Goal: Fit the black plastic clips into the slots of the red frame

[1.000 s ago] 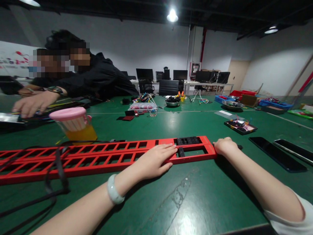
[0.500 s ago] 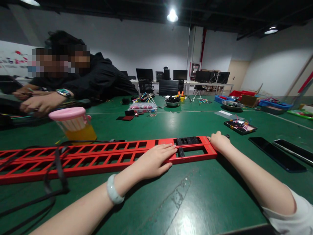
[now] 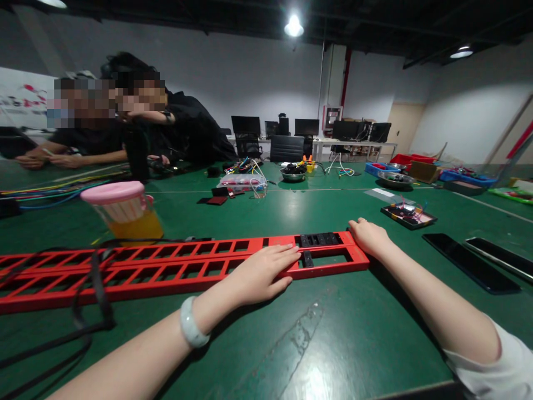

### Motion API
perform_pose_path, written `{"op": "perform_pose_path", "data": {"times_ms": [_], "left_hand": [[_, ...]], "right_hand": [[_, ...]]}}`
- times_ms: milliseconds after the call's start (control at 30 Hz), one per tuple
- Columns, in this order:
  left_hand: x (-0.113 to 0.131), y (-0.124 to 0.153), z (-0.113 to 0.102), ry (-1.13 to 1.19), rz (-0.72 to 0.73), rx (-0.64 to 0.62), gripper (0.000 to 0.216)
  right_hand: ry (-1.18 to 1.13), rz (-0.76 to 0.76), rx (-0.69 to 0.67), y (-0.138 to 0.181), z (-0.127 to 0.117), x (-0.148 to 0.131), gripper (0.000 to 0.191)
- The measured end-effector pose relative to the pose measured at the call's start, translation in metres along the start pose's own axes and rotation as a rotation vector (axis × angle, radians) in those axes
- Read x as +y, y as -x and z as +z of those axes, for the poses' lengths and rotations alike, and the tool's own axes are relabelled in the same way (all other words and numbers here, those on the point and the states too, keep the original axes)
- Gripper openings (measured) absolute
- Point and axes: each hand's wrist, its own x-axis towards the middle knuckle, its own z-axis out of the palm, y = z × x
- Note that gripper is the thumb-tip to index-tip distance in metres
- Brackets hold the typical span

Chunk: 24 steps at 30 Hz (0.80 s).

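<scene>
A long red slotted frame (image 3: 225,266) lies across the table, with two rows of rectangular openings. My left hand (image 3: 262,272) rests palm down on it, fingers stretched out. Black rectangular modules (image 3: 320,239) sit side by side in the far row's right part. One black module (image 3: 307,259) stands in the near row beside my left fingertips, with an open gap to its right. My right hand (image 3: 370,236) is at the frame's far right corner, fingers curled; what they hold, if anything, is hidden. A black strap (image 3: 97,283) loops over the frame's left part.
A pink-lidded cup (image 3: 122,214) of orange liquid stands behind the frame. Two phones (image 3: 466,261) lie on the right, near a black tray (image 3: 408,215) with wired parts. Bowls, bins and cables sit farther back. Two people (image 3: 175,128) are across the table on the left.
My right hand has shifted slightly left and up at the frame's end; a small dark piece beside it no longer shows. A person across the table has drawn an arm back.
</scene>
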Motion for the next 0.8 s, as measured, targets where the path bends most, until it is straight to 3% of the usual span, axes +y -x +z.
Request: {"op": "perform_pose_path", "data": {"times_ms": [200, 300, 467, 800], "left_hand": [[0.000, 0.000, 0.000, 0.011, 0.007, 0.002, 0.049], [0.000, 0.000, 0.000, 0.004, 0.006, 0.000, 0.050], [0.001, 0.000, -0.001, 0.014, 0.007, 0.011, 0.049], [0.000, 0.001, 0.000, -0.005, -0.003, -0.008, 0.050]], "right_hand": [[0.028, 0.161, 0.132, 0.001, -0.003, 0.004, 0.029], [-0.015, 0.215, 0.136, -0.002, 0.002, 0.011, 0.029], [-0.119, 0.204, 0.070, -0.013, 0.014, 0.024, 0.028], [-0.182, 0.196, 0.108, -0.020, 0.020, 0.028, 0.025]]}}
